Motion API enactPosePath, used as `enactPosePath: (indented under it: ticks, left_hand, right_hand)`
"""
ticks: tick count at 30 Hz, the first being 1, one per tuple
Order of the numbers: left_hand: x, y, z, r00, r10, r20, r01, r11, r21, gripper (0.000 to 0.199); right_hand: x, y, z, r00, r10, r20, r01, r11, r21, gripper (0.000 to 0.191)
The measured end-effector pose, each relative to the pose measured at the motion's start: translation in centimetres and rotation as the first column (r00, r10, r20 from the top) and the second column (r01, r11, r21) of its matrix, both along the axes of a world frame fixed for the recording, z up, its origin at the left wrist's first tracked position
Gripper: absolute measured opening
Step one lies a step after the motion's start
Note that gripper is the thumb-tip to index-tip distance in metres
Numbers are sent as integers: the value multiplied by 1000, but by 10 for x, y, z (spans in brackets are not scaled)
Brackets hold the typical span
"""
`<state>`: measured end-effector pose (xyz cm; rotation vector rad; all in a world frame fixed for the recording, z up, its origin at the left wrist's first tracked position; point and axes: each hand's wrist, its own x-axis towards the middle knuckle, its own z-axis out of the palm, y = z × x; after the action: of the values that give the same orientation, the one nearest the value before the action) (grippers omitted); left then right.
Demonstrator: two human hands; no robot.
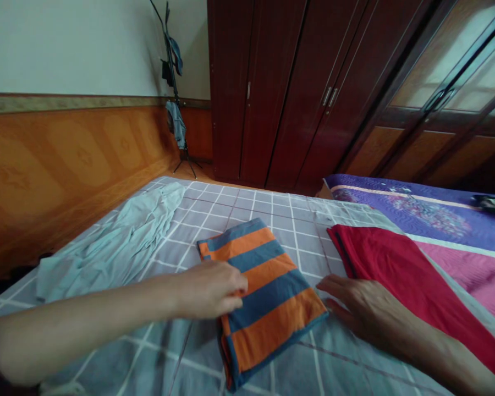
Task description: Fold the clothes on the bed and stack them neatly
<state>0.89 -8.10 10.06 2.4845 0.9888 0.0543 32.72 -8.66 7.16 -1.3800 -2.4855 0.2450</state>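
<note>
A folded orange and blue striped cloth (268, 275) lies on the grey checked bedsheet (280, 212), near the middle of the view. Over its left part is my left hand (216, 289), fingers curled together at the fabric; whether they pinch it is too small to tell. My right hand (355, 302) is just past the cloth's right corner, fingers loosely extended and slightly apart, holding nothing. Beside that hand, on the right, lies a flat red cloth (404, 275). A pale crumpled cloth (119, 242) is spread at the left.
A purple and pink bedcover (421, 214) lies at the right. Dark red wardrobes (272, 93) stand beyond the bed's far edge. At the back left is a black coat stand (174, 82) with clothing, by a wood-panelled wall (66, 159).
</note>
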Motion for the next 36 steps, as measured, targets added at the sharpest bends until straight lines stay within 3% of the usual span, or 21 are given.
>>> enactPosePath:
  ticks: [5, 8, 12, 15, 21, 36]
  left_hand:
    - [-31, 98, -16, 942, 334, -11, -334, 941, 49, 13]
    - [-52, 124, -31, 908, 419, -12, -418, 908, 34, 11]
    - [-72, 119, -53, 876, 482, -15, -482, 876, 11, 14]
    - [-77, 114, -63, 868, 495, -47, -496, 868, -14, 13]
    - [-72, 116, -62, 873, 482, -71, -485, 874, -26, 10]
    - [-66, 108, -48, 896, 439, -67, -433, 897, 94, 11]
  right_hand:
    - [-40, 14, -1, 981, 131, 145, -148, 982, 114, 20]
    - [-62, 18, -19, 975, 167, 149, -196, 957, 212, 27]
    - [-71, 14, -60, 973, 176, 146, -209, 946, 248, 45]
    - [-69, 13, -75, 973, 182, 141, -211, 949, 235, 47]
    - [-62, 14, -73, 968, 211, 132, -237, 945, 224, 47]
    - [-60, 16, -81, 970, 219, 106, -238, 945, 226, 49]
